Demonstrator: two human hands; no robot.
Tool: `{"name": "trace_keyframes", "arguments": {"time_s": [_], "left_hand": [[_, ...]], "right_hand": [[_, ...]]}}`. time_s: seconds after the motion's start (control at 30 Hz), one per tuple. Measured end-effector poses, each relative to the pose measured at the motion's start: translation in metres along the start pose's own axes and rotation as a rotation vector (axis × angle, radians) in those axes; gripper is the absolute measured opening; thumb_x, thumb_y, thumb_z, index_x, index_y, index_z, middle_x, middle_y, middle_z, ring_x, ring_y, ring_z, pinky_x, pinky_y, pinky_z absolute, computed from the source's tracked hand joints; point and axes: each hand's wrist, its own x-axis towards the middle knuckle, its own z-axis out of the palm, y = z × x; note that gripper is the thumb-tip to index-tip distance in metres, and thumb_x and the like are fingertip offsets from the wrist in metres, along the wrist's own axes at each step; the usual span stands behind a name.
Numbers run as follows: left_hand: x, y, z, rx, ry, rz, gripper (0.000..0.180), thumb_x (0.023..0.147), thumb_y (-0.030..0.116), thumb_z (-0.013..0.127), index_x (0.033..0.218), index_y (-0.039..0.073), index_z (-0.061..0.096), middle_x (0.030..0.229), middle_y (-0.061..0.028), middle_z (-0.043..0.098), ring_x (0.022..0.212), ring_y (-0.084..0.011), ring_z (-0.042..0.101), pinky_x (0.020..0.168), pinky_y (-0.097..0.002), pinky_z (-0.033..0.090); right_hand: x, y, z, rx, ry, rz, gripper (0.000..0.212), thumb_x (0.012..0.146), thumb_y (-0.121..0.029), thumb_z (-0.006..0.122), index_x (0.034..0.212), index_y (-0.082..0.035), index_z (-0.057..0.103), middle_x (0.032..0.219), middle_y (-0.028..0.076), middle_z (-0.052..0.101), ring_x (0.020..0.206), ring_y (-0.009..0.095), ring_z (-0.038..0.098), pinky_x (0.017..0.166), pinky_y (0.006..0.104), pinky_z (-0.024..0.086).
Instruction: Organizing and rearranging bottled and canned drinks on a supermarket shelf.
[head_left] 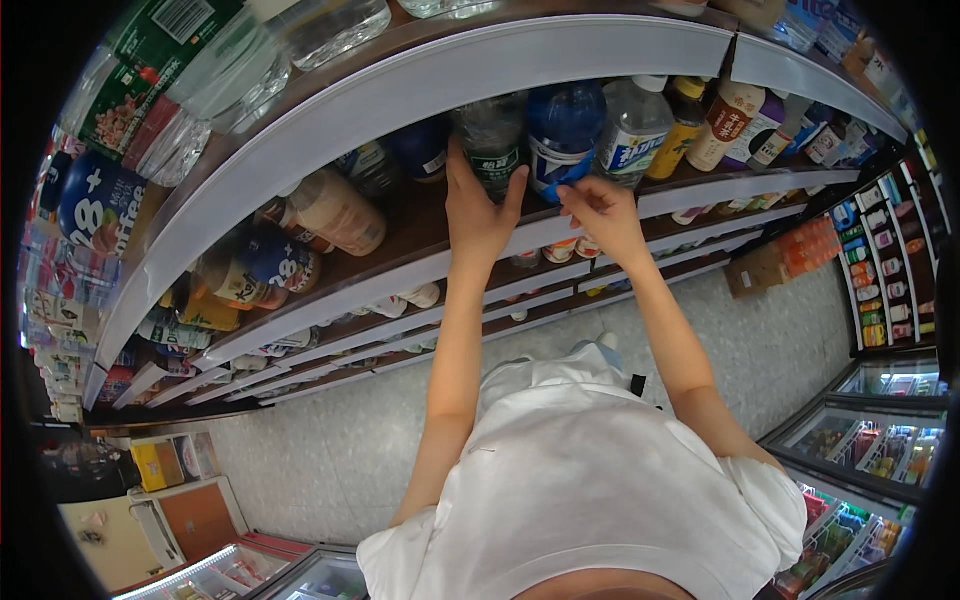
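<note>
My left hand (482,215) is wrapped round the lower part of a clear plastic bottle (491,125) with a dark green label, fingers on its left side and thumb on its right. The bottle stands upright on the shelf. Just right of it is a blue bottle (562,125) with a blue and white label. At the lower front of that blue bottle, my right hand (605,215) has its fingers curled and pinched together. Whether anything is between those fingertips is hidden. A clear bottle with a white cap (633,130) stands behind my right hand.
Yellow-labelled bottles (678,125) and a beige bottle (727,125) line the shelf to the right. A shelf edge (440,75) with large bottles runs above. Left on the same shelf is a brownish bottle (338,212). Cardboard boxes (755,275) sit on the grey floor (700,310); glass-topped freezers (860,440) stand behind.
</note>
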Motion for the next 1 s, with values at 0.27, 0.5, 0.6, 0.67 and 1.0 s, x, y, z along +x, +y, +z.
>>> {"name": "trace_keyframes", "arguments": {"time_s": [0.27,0.5,0.6,0.67,1.0], "left_hand": [[-0.0004,-0.0031,0.0042,-0.02,-0.045,-0.035,0.086,0.085,0.031,0.07,0.144,-0.005,0.019,0.131,-0.0353,0.044,0.114,-0.0472,0.054,0.091,-0.0446,0.047],[-0.0033,-0.0079,0.0061,0.057,0.03,-0.016,0.091,0.082,0.038,0.072,0.141,-0.008,0.021,0.131,-0.0356,0.043,0.117,-0.0476,0.05,0.094,-0.0448,0.045],[-0.0032,-0.0096,0.0061,0.055,0.04,-0.012,0.093,0.081,0.04,0.074,0.14,-0.009,0.022,0.132,-0.0353,0.043,0.119,-0.0473,0.049,0.096,-0.0448,0.043],[-0.003,-0.0095,0.0055,0.044,0.03,-0.026,0.093,0.081,0.04,0.074,0.14,-0.01,0.022,0.131,-0.0352,0.043,0.119,-0.047,0.048,0.097,-0.0447,0.042],[-0.0036,-0.009,-0.0012,-0.094,-0.084,-0.105,0.085,0.08,0.036,0.075,0.139,-0.005,0.029,0.127,-0.0307,0.048,0.116,-0.0421,0.052,0.096,-0.0431,0.043]], "right_hand": [[0.0029,0.0012,-0.006,0.052,-0.054,0.016,0.02,0.09,-0.019,0.068,0.079,-0.003,0.065,0.067,0.003,0.064,0.054,0.005,0.055,0.047,0.0189,0.038],[0.0027,0.002,-0.0047,0.059,-0.042,0.0,0.02,0.089,-0.019,0.068,0.079,-0.003,0.065,0.067,0.002,0.064,0.053,0.005,0.055,0.047,0.0188,0.038],[0.0031,0.0025,-0.0046,0.06,-0.037,-0.009,0.02,0.09,-0.019,0.068,0.078,-0.003,0.065,0.066,0.002,0.063,0.053,0.005,0.055,0.047,0.0187,0.039],[0.0027,0.0014,-0.0043,0.063,-0.038,-0.009,0.02,0.09,-0.019,0.068,0.078,-0.003,0.065,0.065,0.002,0.063,0.052,0.005,0.055,0.047,0.0186,0.039],[0.0008,0.0002,-0.0041,0.004,0.004,0.007,0.025,0.09,-0.021,0.068,0.073,-0.003,0.063,0.06,0.0,0.059,0.049,0.005,0.054,0.045,0.0191,0.038]]}}
